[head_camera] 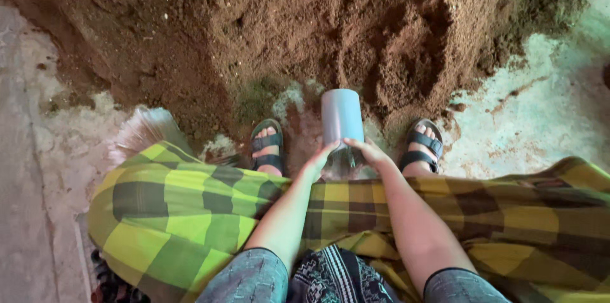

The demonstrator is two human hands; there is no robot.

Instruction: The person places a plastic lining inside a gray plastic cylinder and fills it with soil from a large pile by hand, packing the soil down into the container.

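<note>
Both hands, left hand (pixel 319 161) and right hand (pixel 368 152), clasp a grey tube (pixel 342 115) between their fingers, just before the soil heap (pixel 356 23).

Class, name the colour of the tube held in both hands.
Pale grey-blue tube, clearest in the head view.

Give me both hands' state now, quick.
Left hand: fingers closed on the grey cylinder.
Right hand: fingers closed on the same cylinder's lower end.

Pale, stained concrete floor (pixel 546 112), dim light.
</note>
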